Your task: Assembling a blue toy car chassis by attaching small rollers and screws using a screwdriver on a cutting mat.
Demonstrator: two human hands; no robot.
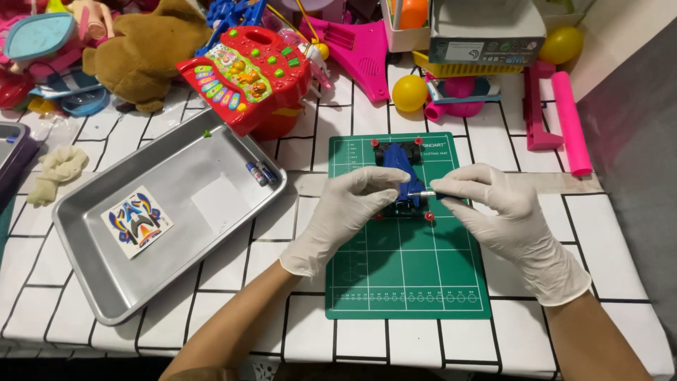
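My gloved left hand (345,212) pinches the small blue plastic toy race car (402,173) steady on the green gridded cutting mat (405,275), so my gloved right hand (511,219), fingers clamped on a thin metal-tipped screwdriver (427,193), can press its tip squarely against the car's side.

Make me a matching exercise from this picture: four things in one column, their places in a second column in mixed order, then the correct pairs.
Things:
1. sticker sheet
2. blue toy car
3. yellow ball
4. brown plush toy

Places:
A. far left of the table, among the piled toys
B. on the green cutting mat, between the left hand and right hand
C. inside the metal tray
D. on the tablecloth just beyond the mat

Pairs: 1-C, 2-B, 3-D, 4-A
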